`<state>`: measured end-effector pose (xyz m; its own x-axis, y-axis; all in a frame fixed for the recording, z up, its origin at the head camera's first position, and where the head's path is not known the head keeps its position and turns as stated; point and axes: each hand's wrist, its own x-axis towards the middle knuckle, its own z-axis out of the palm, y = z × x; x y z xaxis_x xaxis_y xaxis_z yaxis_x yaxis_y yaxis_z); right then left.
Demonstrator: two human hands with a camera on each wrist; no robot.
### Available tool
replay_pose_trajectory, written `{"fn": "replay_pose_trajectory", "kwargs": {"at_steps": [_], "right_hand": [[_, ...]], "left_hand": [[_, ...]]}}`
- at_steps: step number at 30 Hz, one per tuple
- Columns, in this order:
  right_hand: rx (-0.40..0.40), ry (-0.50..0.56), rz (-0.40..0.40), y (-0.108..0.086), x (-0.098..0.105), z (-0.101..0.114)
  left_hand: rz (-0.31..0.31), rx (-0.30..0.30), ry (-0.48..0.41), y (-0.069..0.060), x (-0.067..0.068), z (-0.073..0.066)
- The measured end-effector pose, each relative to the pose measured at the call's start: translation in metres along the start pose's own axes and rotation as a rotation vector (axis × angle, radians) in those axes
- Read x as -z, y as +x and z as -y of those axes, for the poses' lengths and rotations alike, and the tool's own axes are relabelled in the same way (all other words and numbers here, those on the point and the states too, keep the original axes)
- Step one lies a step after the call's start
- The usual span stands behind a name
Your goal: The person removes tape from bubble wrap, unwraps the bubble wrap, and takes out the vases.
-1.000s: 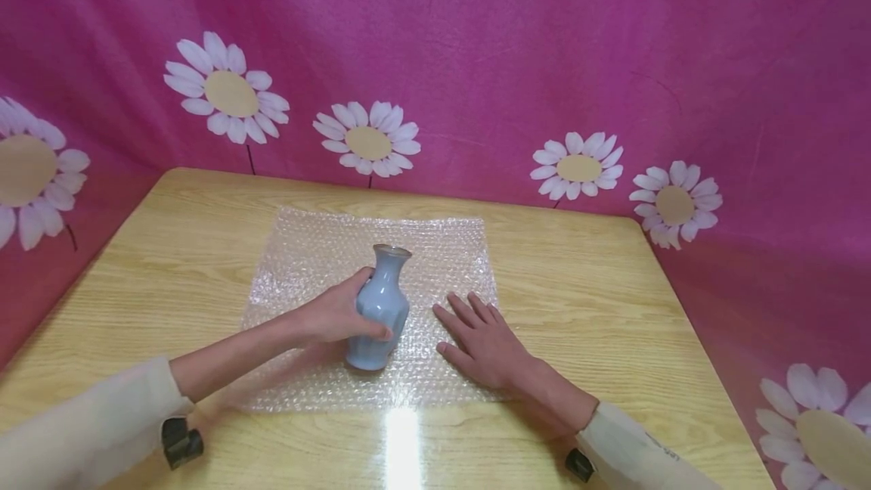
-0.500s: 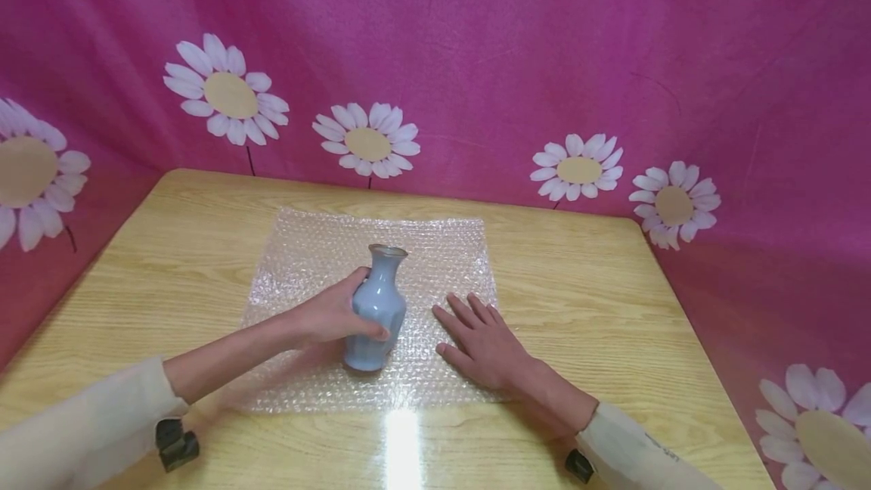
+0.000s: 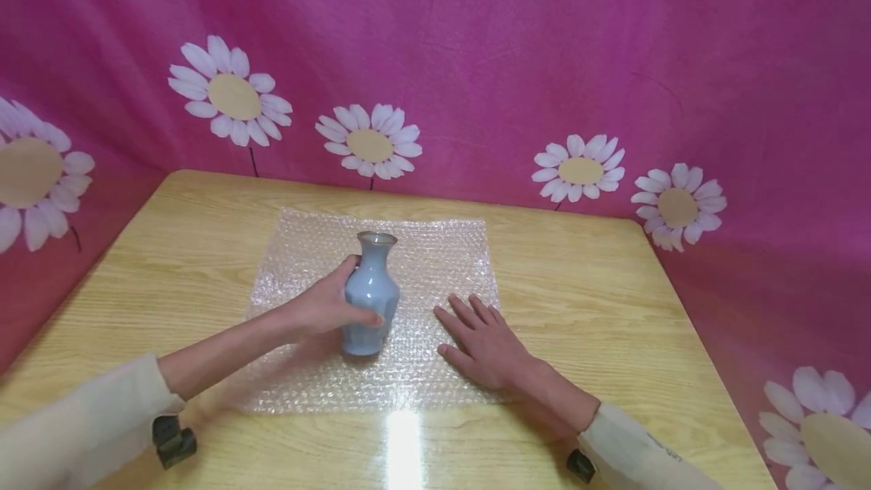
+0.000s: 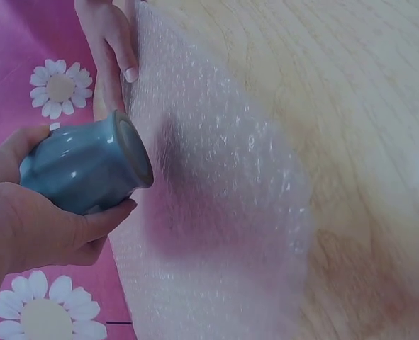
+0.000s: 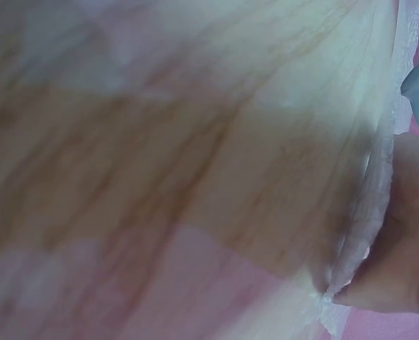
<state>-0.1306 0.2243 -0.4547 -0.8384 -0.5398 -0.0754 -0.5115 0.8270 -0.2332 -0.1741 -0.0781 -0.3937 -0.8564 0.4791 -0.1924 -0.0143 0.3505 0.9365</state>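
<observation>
A glossy blue-grey vase [image 3: 371, 289] with a flared, dark-rimmed mouth is in my left hand [image 3: 325, 308], thumb across its front and fingers round the far side. It is nearly upright, over a sheet of clear bubble wrap [image 3: 435, 263] spread on the table. The left wrist view shows the vase's base [image 4: 133, 149] raised off the sheet, with a shadow below. My right hand [image 3: 486, 346] rests palm down on the wrap's right edge, fingers spread. From the right wrist, part of that hand [image 5: 415, 227] shows beside the edge of the wrap [image 5: 369, 219].
The wooden table [image 3: 578, 301] reaches out on every side of the wrap. A pink cloth [image 3: 469, 59] with large white daisies hangs behind and beside it. Light glares off the table [image 3: 404, 445] near the front. Small dark cameras [image 3: 174, 441] sit at both cuffs.
My left hand has carried the vase a little left and upward in the head view, and it now leans less. The right hand and the bubble wrap have stayed put.
</observation>
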Motion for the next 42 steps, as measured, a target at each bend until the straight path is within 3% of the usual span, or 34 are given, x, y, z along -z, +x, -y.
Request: {"fn": "replay_pose_trajectory", "kwargs": {"at_steps": [8,20,30,42], "right_hand": [[0.004,0.002,0.003,0.000,0.001,0.000],[0.012,-0.008,0.005,0.000,0.000,0.001],[0.010,-0.011,0.009,0.000,0.001,0.000],[0.012,-0.010,0.005,0.000,0.000,0.000]], "left_hand": [[-0.045,-0.053,-0.014,0.004,0.010,0.004],[-0.137,-0.091,0.037,0.009,0.030,0.008],[-0.249,-0.147,0.079,0.019,0.051,0.017],[-0.351,-0.159,0.156,0.022,0.070,0.022]]}}
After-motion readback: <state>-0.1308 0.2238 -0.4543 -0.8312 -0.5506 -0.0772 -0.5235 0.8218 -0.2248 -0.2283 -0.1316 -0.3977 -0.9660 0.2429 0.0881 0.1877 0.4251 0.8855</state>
